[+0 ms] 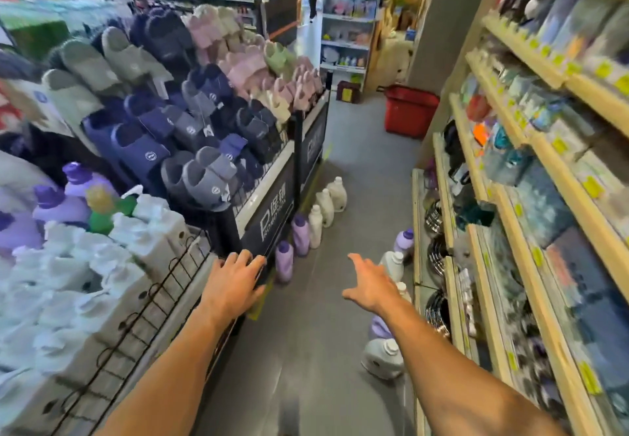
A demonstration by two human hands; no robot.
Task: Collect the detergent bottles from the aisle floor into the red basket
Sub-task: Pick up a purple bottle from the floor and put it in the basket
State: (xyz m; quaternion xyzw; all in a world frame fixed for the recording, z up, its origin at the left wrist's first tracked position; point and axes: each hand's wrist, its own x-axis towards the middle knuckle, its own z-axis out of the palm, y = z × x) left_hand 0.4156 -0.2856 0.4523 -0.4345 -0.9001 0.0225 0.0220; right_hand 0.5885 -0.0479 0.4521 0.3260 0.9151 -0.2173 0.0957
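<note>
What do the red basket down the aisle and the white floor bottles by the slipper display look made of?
Red basket: likely moulded plastic; solid uniform walls, dull sheen. White floor bottles: probably opaque plastic, smooth and slightly glossy, with moulded necks and caps. Blur leaves finer texture unclear.

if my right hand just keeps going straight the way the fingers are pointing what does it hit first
Probably the white bottle on the floor by the wooden shelving. The right hand is open, fingers aimed forward and slightly right, toward it. Depth is hard to judge from one view.
</note>
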